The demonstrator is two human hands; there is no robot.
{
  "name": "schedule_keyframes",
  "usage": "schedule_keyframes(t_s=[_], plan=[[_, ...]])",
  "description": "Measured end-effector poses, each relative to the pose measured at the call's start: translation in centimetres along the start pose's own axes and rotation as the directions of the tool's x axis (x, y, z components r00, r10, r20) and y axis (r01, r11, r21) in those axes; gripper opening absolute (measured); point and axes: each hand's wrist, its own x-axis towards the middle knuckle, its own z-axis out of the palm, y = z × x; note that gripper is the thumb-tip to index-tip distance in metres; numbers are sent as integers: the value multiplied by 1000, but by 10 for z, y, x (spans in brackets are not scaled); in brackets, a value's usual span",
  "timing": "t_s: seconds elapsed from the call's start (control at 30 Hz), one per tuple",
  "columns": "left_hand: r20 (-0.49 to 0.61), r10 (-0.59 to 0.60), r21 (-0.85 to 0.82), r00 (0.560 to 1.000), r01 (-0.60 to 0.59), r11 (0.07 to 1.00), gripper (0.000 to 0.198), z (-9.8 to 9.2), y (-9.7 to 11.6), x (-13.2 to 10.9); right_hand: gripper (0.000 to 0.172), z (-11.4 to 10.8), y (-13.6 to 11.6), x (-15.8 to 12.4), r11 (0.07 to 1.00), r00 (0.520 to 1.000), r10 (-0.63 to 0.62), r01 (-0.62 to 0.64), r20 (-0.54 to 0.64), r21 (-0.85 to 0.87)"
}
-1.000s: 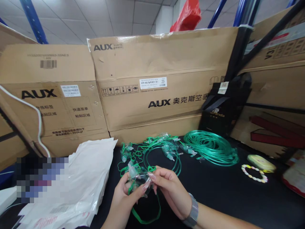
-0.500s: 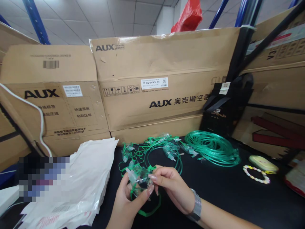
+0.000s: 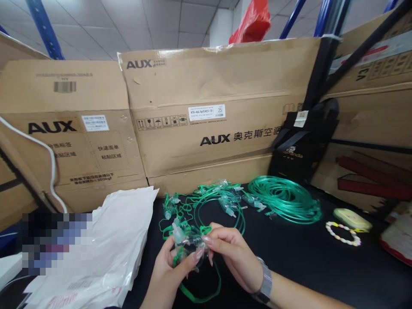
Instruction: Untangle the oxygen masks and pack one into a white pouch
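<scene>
Between my hands is a clear, green-tinted oxygen mask [image 3: 192, 241] with a pale connector at its upper left. My left hand [image 3: 175, 264] is closed around its left and lower side, thumb across the front. With thumb and fingers pinched, my right hand [image 3: 227, 246] grips the mask's right edge, by a bit of green strap. A green elastic strap [image 3: 206, 298] hangs in a loop below both hands. Just beyond lie several similar masks [image 3: 227, 204] with tangled green straps and thin tubing. My fingers hide part of the held mask.
A coil of green tubing [image 3: 283, 199] lies at the back right of the black table. White plastic bags [image 3: 119, 240] are stacked on the left. A bead bracelet [image 3: 343, 234] and a yellow case [image 3: 352, 219] sit at right. Cardboard boxes [image 3: 206, 159] and a black bag [image 3: 299, 146] stand behind.
The mask has turned slightly in my hands, and its strap loop hangs lower and wider now. Both hands keep their grip. The view has shifted a little.
</scene>
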Motion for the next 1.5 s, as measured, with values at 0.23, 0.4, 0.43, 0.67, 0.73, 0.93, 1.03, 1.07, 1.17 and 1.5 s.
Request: schedule_keyframes(t_s=[0.23, 0.4, 0.43, 0.67, 0.73, 0.93, 1.03, 1.07, 1.17, 1.5], plan=[[-20, 33, 18, 999, -32, 999, 39, -3, -1, 6, 28, 4, 4, 2, 993, 996, 77, -73, -41, 89], [-34, 37, 42, 999, -36, 998, 37, -2, -2, 7, 32, 4, 8, 6, 974, 992, 124, -124, 11, 187], [-36, 39, 41, 999, -37, 998, 37, -2, -2, 6, 32, 4, 9, 7, 972, 991, 130, -132, 25, 196], [-20, 42, 70, 999, -41, 997, 41, -3, -7, 6, 28, 5, 21, 9, 900, 979, 178, -201, 96, 387], [-10, 63, 56, 998, -62, 997, 40, -4, -10, 6, 27, 5, 24, 9, 873, 973, 204, -231, 110, 429], [21, 99, 19, 995, -99, 995, 35, -4, -17, 6, 24, -1, 30, 12, 833, 956, 255, -292, 142, 470], [53, 44, -23, 998, -43, 999, 37, -3, -16, 7, 24, -6, 31, 13, 813, 942, 287, -335, 172, 477], [58, 29, -34, 998, -27, 999, 38, -4, -15, 8, 25, -7, 32, 13, 805, 937, 297, -348, 181, 481], [67, 10, -51, 998, -7, 999, 43, -5, -13, 12, 26, -8, 34, 12, 776, 919, 332, -394, 213, 493], [69, 21, -93, 997, -15, 996, 37, -7, -11, 12, 21, -7, 23, 12, 792, 913, 347, -407, 213, 455]])
